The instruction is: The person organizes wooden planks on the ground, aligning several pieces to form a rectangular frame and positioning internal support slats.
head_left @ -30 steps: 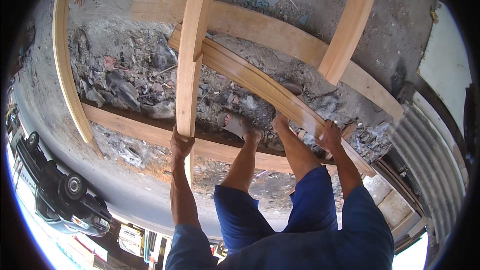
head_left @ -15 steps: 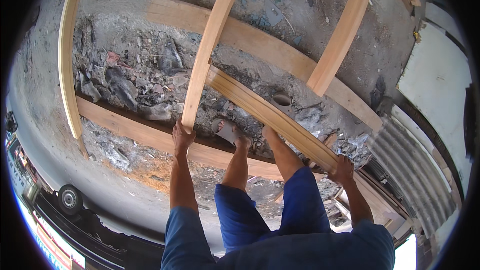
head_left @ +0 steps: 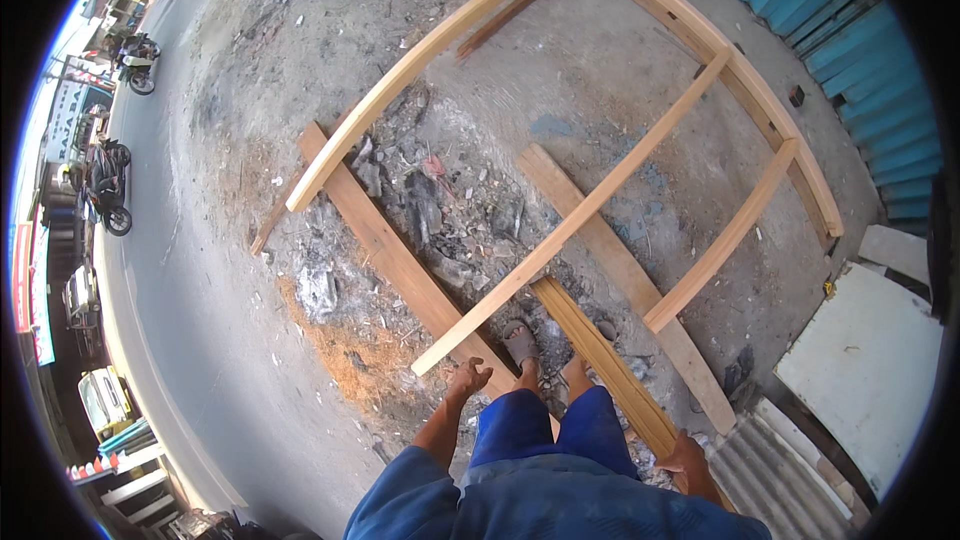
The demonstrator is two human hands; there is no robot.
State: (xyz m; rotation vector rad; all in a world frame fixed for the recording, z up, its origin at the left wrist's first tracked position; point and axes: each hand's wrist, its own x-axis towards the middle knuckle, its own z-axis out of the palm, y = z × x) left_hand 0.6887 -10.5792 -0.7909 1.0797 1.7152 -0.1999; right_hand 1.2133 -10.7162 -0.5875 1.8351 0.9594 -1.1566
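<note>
My right hand (head_left: 685, 455) is closed around the near end of a brown grooved wooden beam (head_left: 603, 365). The beam slants away to the left, its far end meeting the middle bar (head_left: 560, 232) of a pale timber frame (head_left: 726, 45). Just beside that bar's near end, my left hand (head_left: 470, 378) is off the wood, fingers apart and holding nothing. Under the bar lies a reddish-brown plank (head_left: 390, 255). A second flat plank (head_left: 650, 305) crosses beneath the frame further right.
Rubble and ash (head_left: 440, 210) lie between the planks, around my sandalled foot (head_left: 520, 342). A corrugated sheet (head_left: 775, 475) and a white panel (head_left: 862, 370) are at the right. A road (head_left: 170, 310) with parked motorcycles (head_left: 108, 185) runs along the left; a blue corrugated wall (head_left: 860, 60) stands at the far right.
My left hand has let go of the middle bar's near end. My right hand keeps its hold on the grooved beam. The view has swung to show more of the frame and road.
</note>
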